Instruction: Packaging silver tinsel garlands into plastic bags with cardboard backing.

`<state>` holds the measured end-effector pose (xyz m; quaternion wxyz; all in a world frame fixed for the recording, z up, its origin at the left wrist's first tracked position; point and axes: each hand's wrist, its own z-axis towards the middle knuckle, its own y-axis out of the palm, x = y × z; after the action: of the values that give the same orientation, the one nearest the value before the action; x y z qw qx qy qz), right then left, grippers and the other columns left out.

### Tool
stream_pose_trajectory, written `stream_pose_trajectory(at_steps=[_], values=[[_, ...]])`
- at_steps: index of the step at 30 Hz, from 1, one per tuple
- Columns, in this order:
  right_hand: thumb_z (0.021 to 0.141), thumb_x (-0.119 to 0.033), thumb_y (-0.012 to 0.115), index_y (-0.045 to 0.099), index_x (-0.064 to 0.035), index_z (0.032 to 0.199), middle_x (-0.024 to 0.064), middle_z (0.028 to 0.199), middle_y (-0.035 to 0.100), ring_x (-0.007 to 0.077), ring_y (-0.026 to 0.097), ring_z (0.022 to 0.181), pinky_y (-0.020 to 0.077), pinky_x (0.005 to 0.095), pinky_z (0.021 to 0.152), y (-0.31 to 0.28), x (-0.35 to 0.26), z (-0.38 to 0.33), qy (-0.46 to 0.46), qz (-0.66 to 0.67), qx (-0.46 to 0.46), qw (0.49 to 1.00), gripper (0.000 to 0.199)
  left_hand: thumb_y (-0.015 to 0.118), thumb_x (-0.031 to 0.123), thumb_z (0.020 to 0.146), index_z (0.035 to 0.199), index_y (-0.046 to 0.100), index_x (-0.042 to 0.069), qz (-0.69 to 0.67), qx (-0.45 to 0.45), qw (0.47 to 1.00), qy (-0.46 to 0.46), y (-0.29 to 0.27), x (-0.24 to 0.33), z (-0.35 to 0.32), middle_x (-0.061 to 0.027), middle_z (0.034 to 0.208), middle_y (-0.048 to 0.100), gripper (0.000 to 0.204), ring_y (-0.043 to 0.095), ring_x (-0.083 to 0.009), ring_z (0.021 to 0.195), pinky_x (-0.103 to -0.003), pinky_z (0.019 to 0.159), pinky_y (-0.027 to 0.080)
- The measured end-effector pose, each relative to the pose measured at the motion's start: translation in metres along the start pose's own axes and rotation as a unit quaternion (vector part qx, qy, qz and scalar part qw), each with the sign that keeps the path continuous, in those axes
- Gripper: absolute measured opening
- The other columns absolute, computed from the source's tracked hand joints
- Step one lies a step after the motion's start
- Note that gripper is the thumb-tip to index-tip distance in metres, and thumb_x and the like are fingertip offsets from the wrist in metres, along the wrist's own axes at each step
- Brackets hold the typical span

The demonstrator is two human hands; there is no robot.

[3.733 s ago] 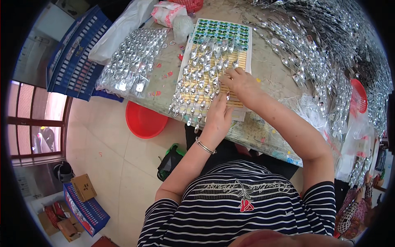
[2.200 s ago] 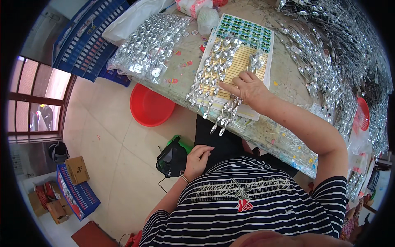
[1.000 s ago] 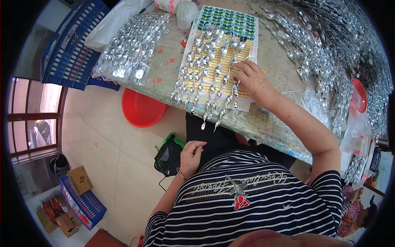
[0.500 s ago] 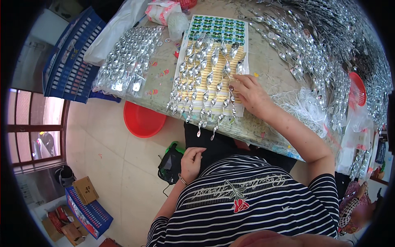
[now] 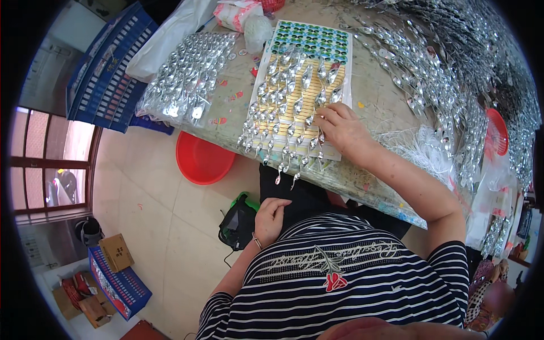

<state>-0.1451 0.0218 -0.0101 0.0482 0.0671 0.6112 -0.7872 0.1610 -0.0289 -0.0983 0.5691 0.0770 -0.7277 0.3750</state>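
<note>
Your right hand point(image 5: 343, 127) rests on the display card point(image 5: 300, 93), a long card lying flat on the worktop point(image 5: 377, 105) with its near end at the edge closest to you. The fingers are curled down onto the lower right part of the card, pinching at the small silver lures point(image 5: 283, 113) fixed there in rows; which single piece they grip is too small to tell. The rows cover most of the card, and a few of the lowest lures hang over the worktop's edge. The far end of the card is printed with green and dark dots.

Your left hand point(image 5: 271, 218) is down in your lap, well apart from the card, loosely curled against the dark fabric, holding nothing that can be seen. A bracelet point(image 5: 256, 242) sits at its wrist.

Left of the card lies a clear bag of silver lures point(image 5: 184, 79). To the right, loose strings of silver pieces point(image 5: 447, 85) spread across the worktop, with a tuft of white thread point(image 5: 419, 150) near your right forearm. A red basin point(image 5: 201, 158) stands on the floor below the worktop's edge, and a blue crate point(image 5: 105, 68) leans beyond the bag.
</note>
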Motion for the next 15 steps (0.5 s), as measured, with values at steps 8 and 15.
stream_pose_trajectory(at_steps=[8,15], values=[[0.078,-0.008,0.058,0.048,-0.0083,0.129,0.0083,0.133,0.048,0.0316,0.039,0.128,0.0284,0.0451,0.111,-0.003,-0.01,0.037,-0.08,-0.1,-0.058,0.99,0.052,0.055,0.0,0.09,0.101,0.069,0.006,-0.008,0.002,1.0,-0.009,0.001,0.0,-0.001,-0.0076,0.092,0.06,0.019,0.061,-0.0142,0.073,-0.024,0.065,0.051],[0.079,-0.008,0.058,0.053,-0.009,0.119,0.0082,0.127,0.05,0.0293,0.042,0.127,0.0288,0.0466,0.111,0.004,-0.01,0.047,-0.079,-0.1,-0.109,0.986,0.04,0.055,0.0,0.089,0.101,0.07,0.006,-0.026,0.001,1.0,-0.016,-0.003,-0.002,-0.002,-0.0074,0.093,0.06,0.02,0.061,-0.0143,0.073,-0.025,0.066,0.051]])
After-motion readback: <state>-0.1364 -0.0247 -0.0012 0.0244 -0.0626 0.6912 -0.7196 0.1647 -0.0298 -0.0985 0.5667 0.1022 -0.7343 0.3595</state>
